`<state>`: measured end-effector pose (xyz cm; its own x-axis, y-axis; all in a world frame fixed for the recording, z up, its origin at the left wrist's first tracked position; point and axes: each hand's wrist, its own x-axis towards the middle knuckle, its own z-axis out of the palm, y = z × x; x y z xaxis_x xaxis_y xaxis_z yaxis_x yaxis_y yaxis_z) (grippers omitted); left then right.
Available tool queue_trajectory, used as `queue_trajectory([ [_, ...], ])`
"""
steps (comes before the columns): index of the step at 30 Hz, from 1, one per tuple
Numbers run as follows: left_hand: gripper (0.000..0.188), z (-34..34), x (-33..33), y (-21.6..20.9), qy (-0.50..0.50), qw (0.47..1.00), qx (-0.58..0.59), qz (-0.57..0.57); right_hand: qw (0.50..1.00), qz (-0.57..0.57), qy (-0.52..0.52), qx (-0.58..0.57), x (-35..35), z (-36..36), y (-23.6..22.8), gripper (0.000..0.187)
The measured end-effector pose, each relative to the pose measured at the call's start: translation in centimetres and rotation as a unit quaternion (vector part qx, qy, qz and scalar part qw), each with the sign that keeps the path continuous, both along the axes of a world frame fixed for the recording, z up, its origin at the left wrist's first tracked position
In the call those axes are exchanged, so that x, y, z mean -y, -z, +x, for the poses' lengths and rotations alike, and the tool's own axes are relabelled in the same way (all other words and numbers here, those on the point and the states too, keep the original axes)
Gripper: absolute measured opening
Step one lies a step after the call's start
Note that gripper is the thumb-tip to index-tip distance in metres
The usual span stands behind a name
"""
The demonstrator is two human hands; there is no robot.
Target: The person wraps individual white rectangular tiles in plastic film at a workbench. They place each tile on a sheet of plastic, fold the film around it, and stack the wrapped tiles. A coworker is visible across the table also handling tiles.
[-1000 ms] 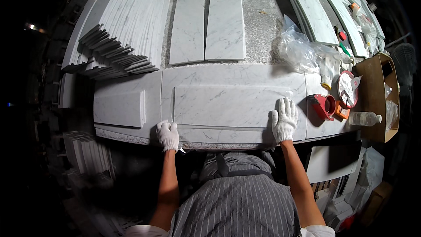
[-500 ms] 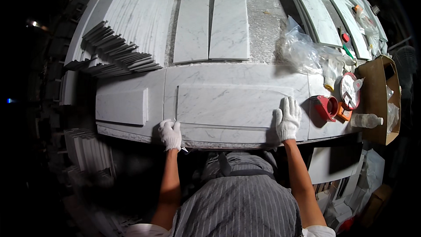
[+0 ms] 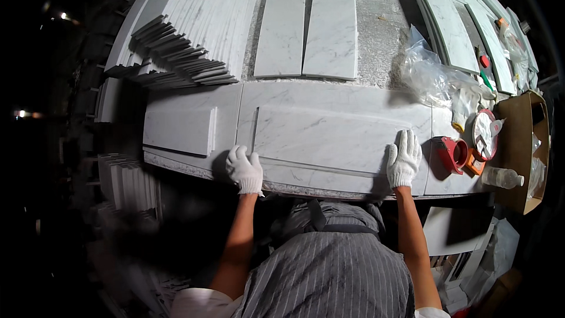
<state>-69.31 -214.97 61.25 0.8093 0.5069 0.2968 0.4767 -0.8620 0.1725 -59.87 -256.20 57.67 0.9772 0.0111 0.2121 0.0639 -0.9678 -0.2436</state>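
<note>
Head camera view: at the far left we see a tall stack of marble slabs (image 3: 188, 29), their ends forming a jagged row, and nearer to us two short slabs (image 3: 178, 129) lying one on the other near the front edge of the bench (image 3: 335, 97). Next comes our left hand (image 3: 244, 169), in a white knitted glove, at that front edge. Its fingers are curled, and we cannot tell whether they clasp anything. Just right of it, the long marble slab (image 3: 329, 139) lies flat along the bench, between our two hands. Beyond its far side, two narrower slabs (image 3: 333, 29) lie side by side with a thin gap. Our right hand (image 3: 404, 162), gloved likewise, rests palm down over the slab's right end, fingers straight, gripping nothing. Further right we have a crumpled clear plastic bag (image 3: 426, 76), a red tape dispenser (image 3: 453, 154), an orange box (image 3: 475, 162), a round red-rimmed dish (image 3: 484, 134), a clear bottle (image 3: 502, 178) on its side, and an open cardboard box (image 3: 512, 159).
</note>
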Motion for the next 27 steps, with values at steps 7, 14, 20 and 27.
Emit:
queue_trajectory([
  [7,0.051,3.2,7.3,1.5,0.315,0.948,0.046,0.026,1.0,0.017,-0.01,0.005,0.0,0.4,-0.6,0.056],
  [14,0.053,5.8,11.8,0.1,0.435,0.899,-0.051,-0.017,1.0,0.016,0.0,-0.015,0.1,0.2,-0.7,0.057],
  [20,0.049,8.3,15.3,2.1,0.463,0.885,-0.037,0.003,0.999,0.036,-0.01,0.008,0.3,0.6,-1.2,0.052],
  [27,0.046,12.0,25.1,1.8,0.563,0.822,-0.066,-0.051,0.998,0.058,-0.005,0.011,1.0,0.6,-0.8,0.052],
])
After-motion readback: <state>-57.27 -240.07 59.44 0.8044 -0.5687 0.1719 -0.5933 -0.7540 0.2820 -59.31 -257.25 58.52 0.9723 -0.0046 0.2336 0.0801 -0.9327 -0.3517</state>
